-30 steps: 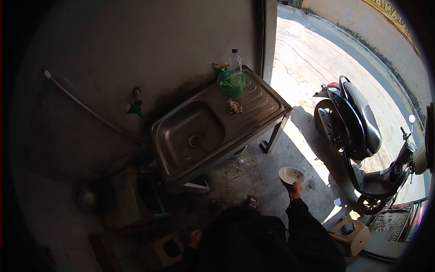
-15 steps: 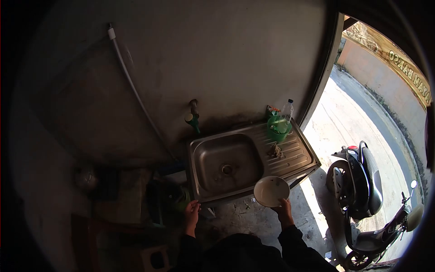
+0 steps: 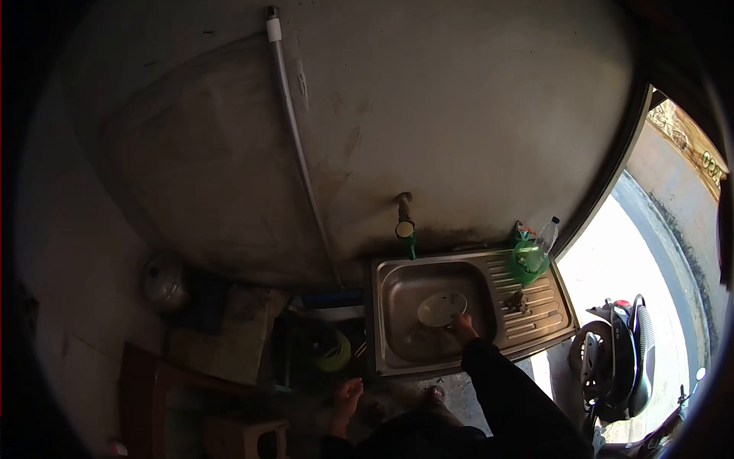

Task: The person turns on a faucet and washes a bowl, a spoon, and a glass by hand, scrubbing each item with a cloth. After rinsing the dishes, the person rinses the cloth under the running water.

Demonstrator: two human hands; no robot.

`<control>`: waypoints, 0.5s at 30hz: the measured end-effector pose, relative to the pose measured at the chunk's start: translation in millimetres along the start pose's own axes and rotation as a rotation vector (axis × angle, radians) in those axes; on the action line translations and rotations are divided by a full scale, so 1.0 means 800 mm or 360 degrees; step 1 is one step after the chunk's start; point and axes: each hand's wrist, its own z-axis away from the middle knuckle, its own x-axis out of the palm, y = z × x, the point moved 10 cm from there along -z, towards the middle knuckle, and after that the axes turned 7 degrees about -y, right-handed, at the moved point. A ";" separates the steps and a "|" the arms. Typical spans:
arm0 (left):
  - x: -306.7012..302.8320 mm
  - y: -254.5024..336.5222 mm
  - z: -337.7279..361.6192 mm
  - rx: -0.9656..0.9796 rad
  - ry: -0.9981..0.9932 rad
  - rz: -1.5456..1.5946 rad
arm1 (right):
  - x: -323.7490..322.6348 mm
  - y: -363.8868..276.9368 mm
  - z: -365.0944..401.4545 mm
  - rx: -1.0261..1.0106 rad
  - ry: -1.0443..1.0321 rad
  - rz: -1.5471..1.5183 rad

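Observation:
A pale round bowl is inside the steel sink, over the basin floor, its hollow facing up. My right hand grips its near right rim. My left hand hangs low in front of the sink's left corner, fingers loosely bent and nothing seen in them. Above the basin's back edge a green tap comes out of the wall. On the ribbed drainboard lies a scrubber-like tangle, with a green tub behind it.
A clear plastic bottle stands beside the tub. Left of the sink, a green round container sits low in shadow, near a wooden stool. A grey pipe runs down the wall. Outside on the right stands a motor scooter.
My right hand has carried the bowl from in front of the sink into the basin. My left hand has left the sink's front edge, and the view has shifted left.

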 end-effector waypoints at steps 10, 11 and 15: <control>0.107 0.300 -0.115 0.0838 0.0035 -0.1044 | 0.047 0.070 -0.077 0.0610 0.0208 -0.0657; 0.124 0.341 -0.126 0.0989 0.0087 -0.1132 | 0.046 0.092 -0.092 0.0631 0.0202 -0.0560; 0.181 0.427 -0.173 0.1386 0.0172 -0.1549 | 0.047 0.181 -0.144 0.0449 0.0165 -0.0145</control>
